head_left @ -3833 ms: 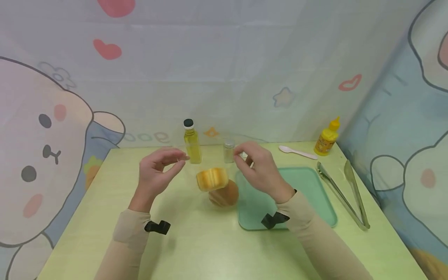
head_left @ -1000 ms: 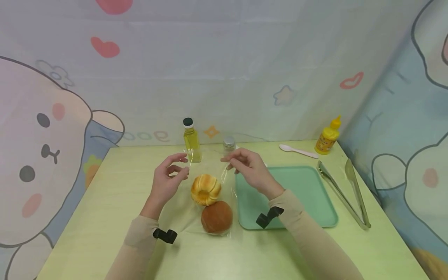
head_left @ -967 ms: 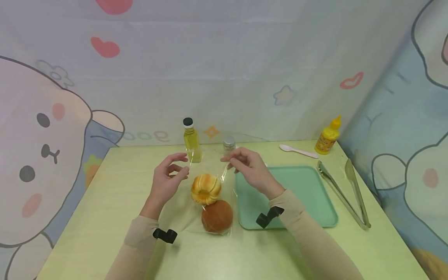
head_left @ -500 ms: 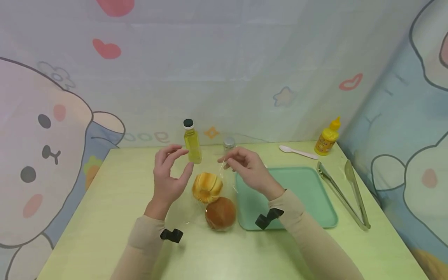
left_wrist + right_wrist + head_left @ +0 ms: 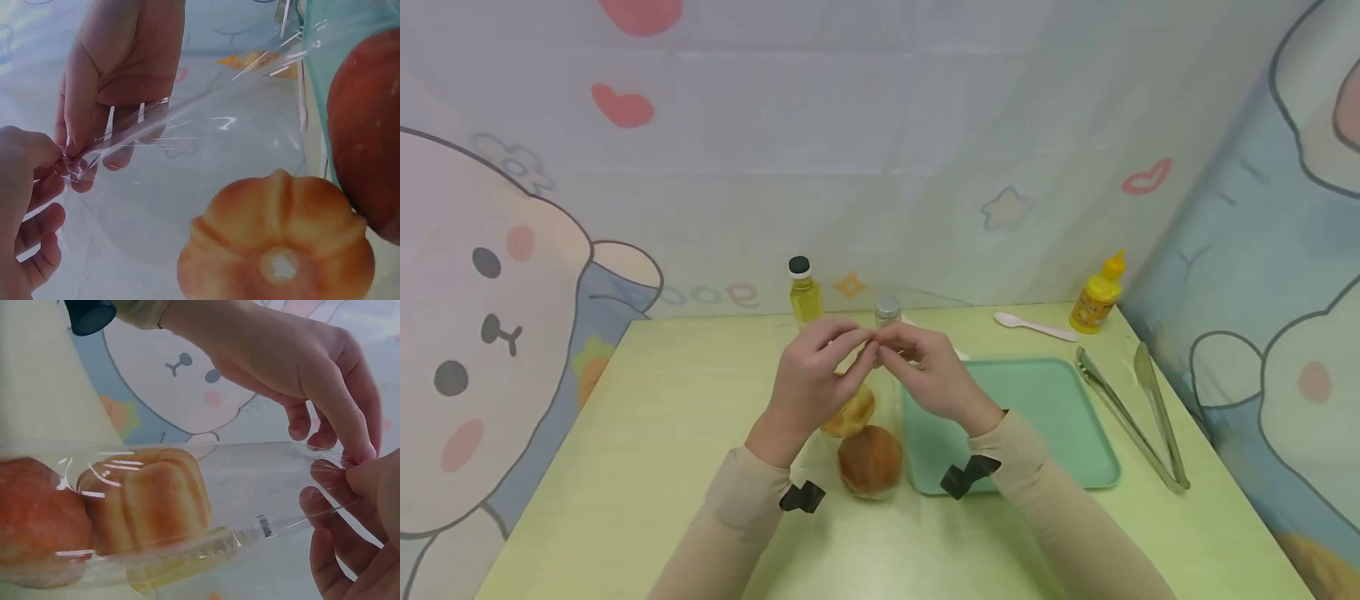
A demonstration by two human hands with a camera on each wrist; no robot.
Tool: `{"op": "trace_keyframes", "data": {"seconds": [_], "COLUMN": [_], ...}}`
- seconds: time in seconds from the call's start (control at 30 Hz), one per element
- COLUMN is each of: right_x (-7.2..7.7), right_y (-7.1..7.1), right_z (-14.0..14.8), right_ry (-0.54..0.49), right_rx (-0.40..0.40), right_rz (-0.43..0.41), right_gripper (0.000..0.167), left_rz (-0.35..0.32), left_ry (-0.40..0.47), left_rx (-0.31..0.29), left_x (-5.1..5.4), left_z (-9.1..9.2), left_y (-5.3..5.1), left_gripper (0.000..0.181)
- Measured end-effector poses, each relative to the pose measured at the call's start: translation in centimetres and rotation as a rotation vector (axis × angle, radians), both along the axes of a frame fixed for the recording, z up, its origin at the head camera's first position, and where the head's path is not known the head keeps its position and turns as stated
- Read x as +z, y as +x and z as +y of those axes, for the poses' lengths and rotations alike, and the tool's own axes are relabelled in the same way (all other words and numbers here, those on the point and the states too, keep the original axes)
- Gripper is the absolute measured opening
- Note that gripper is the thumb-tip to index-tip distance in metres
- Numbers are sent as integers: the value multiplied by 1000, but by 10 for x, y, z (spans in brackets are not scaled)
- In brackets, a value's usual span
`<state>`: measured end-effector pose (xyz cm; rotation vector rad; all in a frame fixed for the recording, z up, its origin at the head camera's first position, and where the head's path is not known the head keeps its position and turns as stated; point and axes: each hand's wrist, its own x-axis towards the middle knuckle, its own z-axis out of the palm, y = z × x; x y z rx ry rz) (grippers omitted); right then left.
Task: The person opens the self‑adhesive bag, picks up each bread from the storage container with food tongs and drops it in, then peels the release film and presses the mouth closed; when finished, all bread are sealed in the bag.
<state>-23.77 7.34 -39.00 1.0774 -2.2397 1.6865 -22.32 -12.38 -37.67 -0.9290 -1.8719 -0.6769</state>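
Both hands have come together since half a second ago, when the left stood apart with its fingers spread; now the left hand (image 5: 816,377) and right hand (image 5: 936,375) meet at the fingertips near the far left corner of the green tray (image 5: 1022,425), each pinching the gathered mouth of a clear bag (image 5: 262,481). Inside, beside the tray's left edge, sit the fluted yellow bread (image 5: 244,237) and, nearer the person, the round brown bun (image 5: 870,461), apparently touching. Both breads are bagged and the opening has been drawn narrow; I see no knot or tie, so fastening looks unfinished, though the fingers cover part of the neck. Beyond the tray's far left corner stand a lidded jar (image 5: 888,309) and, farther left, an oil bottle (image 5: 806,300). Behind the tray lies a pale spoon (image 5: 1036,327); past its far right corner stands a yellow squeeze bottle (image 5: 1094,304), and along its right side lie metal tongs (image 5: 1162,417).
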Motion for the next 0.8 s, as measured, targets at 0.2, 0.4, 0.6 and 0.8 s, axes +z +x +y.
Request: {"op": "trace_keyframes", "data": {"seconds": [0.2,0.4,0.6,0.8], "right_x": [3,9,10,7], "right_y": [-1,0,1,3], "right_z": [2,2,4,3], "right_ry": [117,183,201,203], "right_rx": [-49,-40,-21,-12], "right_rz": [235,424,450,482], "right_gripper": [18,13,13,15], "left_rz": [33,74,83,89], "left_ry": [-65,-145,-195,-172], "left_rx": [59,145,156,143], "left_x": [7,19,22,18], "left_z": [1,3,-1,-2], "left_y": [2,6,7,6], "left_gripper": [4,9,10,9]}}
